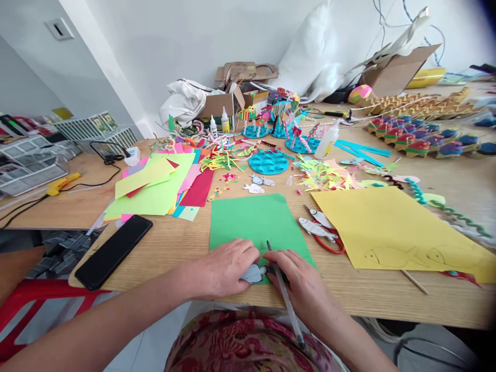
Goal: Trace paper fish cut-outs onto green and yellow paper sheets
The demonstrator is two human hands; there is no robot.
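Observation:
A green sheet of paper (pixel 250 217) lies in front of me at the table's near edge. On its lower part is a grey-white paper fish cutout (pixel 253 274). My left hand (pixel 225 266) rests on the sheet with curled fingers, holding the cutout's left side and hiding part of it. My right hand (pixel 296 274) is closed around a pen (pixel 289 307), whose dark tip points away from me while its clear barrel slants back toward my lap. The right fingertips are close to the cutout's tail; whether they touch it is hidden.
Red-handled scissors (pixel 329 244) lie under fish cutouts (pixel 318 229), beside a yellow sheet (pixel 372 222) with pencilled fish. At left are a black phone (pixel 114 251) and stacked coloured paper (pixel 151 188). Behind are paper scraps (pixel 329 174), a blue scalloped disc (pixel 268 161) and a glue bottle (pixel 328 140).

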